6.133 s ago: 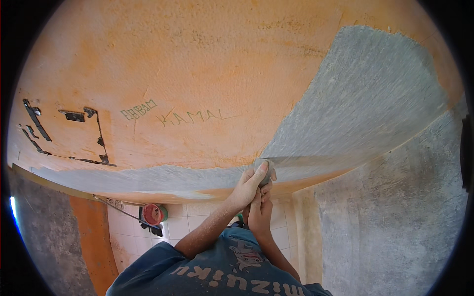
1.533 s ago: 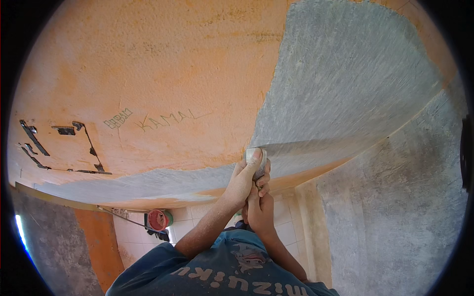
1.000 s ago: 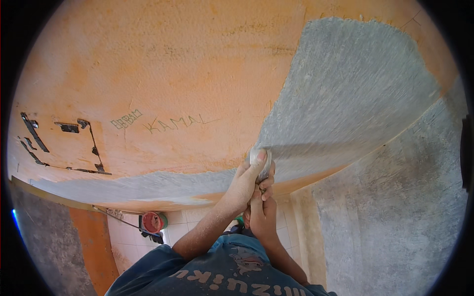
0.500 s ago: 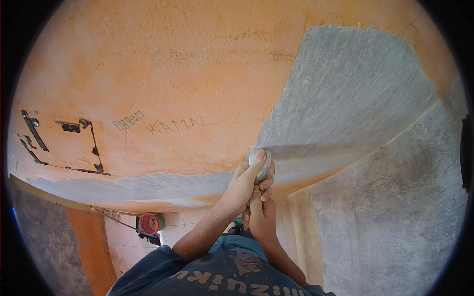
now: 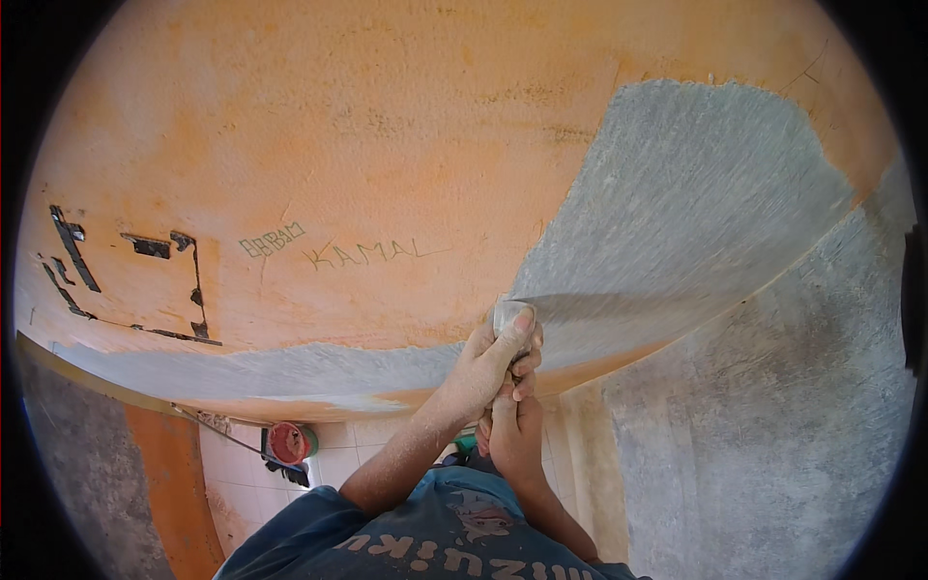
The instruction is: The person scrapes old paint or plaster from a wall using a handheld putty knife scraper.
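At the far left, black residue (image 5: 152,248) forms a broken, roughly rectangular outline on the orange wall (image 5: 387,145). Below it, a dark grey surface (image 5: 82,454) adjoins an orange strip (image 5: 169,483). To the right of the strip, a thin pole (image 5: 217,423) slants down toward a round red container (image 5: 288,428) positioned on the pale tiled floor (image 5: 338,469), with a black object (image 5: 292,474) just beside it. Above, green handwriting (image 5: 271,241) marks the orange paint. At centre, the left hand (image 5: 480,369) is clamped on a flat grey scraper (image 5: 505,313), thumb extended along its face. The scraper is located at the lower corner where orange paint meets the exposed grey patch (image 5: 696,193); its upper end is at the wall. The right hand (image 5: 517,435), directly below the left, is closed around the lower end of the scraper, which the fingers largely conceal. The grey patch extends up and right from the scraper. At the far right, a mottled grey side wall (image 5: 754,416) meets the orange wall along a curved corner line.
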`<action>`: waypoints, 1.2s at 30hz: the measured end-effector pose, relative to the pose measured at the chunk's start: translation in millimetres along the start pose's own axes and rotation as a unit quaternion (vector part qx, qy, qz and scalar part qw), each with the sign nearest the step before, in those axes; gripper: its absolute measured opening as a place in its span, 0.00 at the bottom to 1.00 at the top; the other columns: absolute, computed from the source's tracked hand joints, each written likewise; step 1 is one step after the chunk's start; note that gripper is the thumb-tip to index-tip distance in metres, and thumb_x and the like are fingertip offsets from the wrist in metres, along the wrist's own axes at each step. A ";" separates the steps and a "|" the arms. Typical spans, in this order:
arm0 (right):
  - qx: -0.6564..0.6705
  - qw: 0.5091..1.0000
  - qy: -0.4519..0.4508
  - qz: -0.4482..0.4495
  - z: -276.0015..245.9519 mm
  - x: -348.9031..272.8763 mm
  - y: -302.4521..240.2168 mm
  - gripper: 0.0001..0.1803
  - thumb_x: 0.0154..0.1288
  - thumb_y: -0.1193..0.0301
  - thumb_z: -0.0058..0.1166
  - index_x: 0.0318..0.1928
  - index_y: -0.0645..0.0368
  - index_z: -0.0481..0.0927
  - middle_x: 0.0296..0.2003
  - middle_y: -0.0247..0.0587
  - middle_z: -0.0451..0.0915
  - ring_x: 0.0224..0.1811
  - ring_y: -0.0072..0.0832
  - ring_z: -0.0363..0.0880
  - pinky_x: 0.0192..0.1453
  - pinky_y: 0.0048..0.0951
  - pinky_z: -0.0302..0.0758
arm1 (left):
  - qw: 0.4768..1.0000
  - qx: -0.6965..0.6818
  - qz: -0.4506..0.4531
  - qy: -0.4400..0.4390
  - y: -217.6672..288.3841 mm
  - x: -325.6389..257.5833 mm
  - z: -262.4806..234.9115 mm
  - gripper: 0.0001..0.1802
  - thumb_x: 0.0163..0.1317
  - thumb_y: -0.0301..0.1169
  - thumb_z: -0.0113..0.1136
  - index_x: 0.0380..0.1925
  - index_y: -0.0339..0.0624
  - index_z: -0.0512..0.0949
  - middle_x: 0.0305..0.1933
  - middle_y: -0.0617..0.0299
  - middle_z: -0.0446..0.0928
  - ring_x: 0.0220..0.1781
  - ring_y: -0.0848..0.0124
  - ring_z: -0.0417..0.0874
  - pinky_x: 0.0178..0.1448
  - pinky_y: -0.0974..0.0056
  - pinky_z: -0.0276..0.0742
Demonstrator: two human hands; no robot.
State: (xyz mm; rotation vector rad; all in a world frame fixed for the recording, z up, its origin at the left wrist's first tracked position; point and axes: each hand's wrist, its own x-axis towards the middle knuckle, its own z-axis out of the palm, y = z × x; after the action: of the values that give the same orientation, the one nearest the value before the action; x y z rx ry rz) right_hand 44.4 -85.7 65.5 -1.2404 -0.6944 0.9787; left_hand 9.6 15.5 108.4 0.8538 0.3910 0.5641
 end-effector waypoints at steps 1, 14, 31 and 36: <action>-0.002 1.000 0.002 0.002 1.3 1.0 -5.5 0.22 0.77 0.58 0.36 0.26 0.59 0.65 0.12 0.29 0.63 0.10 0.16 0.60 0.13 0.21 0.60 | 1.000 0.015 0.011 -0.018 8.3 0.2 5.4 0.22 0.71 0.52 0.45 0.31 0.44 0.67 0.19 0.69 0.60 0.14 0.81 0.59 0.17 0.73 0.61; 0.073 0.997 0.005 0.017 3.8 -6.0 -14.4 0.16 0.77 0.62 0.35 0.36 0.61 0.67 0.17 0.29 0.65 0.12 0.14 0.59 0.14 0.19 0.58 | 0.999 0.027 0.012 -0.038 3.7 0.5 2.9 0.22 0.72 0.50 0.43 0.30 0.44 0.67 0.18 0.70 0.60 0.14 0.80 0.63 0.16 0.74 0.60; 0.068 0.997 0.024 0.023 6.0 -5.6 -20.5 0.15 0.77 0.61 0.36 0.38 0.61 0.65 0.17 0.28 0.63 0.13 0.13 0.59 0.15 0.19 0.58 | 0.998 0.028 0.013 -0.048 15.8 -0.1 12.8 0.21 0.73 0.48 0.43 0.27 0.44 0.66 0.18 0.71 0.58 0.15 0.83 0.60 0.16 0.75 0.62; 0.068 0.997 0.024 0.012 6.7 -1.0 -24.5 0.15 0.77 0.61 0.37 0.38 0.60 0.65 0.17 0.27 0.62 0.13 0.13 0.58 0.15 0.19 0.58 | 0.998 0.035 0.021 -0.053 20.1 2.9 14.5 0.19 0.73 0.46 0.44 0.29 0.44 0.66 0.19 0.71 0.59 0.16 0.84 0.58 0.15 0.76 0.62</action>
State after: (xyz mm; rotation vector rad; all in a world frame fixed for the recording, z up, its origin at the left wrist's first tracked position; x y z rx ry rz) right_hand 43.7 -84.5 90.9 -1.1515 -0.5681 0.9969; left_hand 13.5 19.3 132.8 0.9577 0.2987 0.5447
